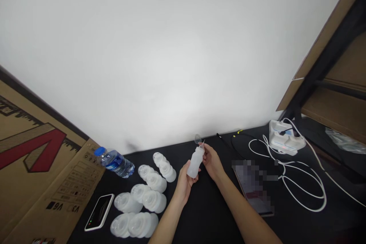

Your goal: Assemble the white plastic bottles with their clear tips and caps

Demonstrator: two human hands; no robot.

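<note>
A translucent white bottle (195,163) is tilted in my left hand (185,179), whose fingers wrap round its lower body. My right hand (211,159) is at the bottle's top, fingers closed on a small clear piece (201,146) at the neck. Just beyond the neck a clear round cap (198,138) shows near the table's back edge; whether it is held or lies there I cannot tell. Left of my left hand, several similar white bottles (154,201) stand grouped on the black table (206,213).
A water bottle with a blue cap (116,163) and a white-edged phone (99,212) are at the left, beside a cardboard box (42,160). To the right lie a dark, partly pixelated tablet (251,187), a white power strip (286,137) and looping white cables (310,210).
</note>
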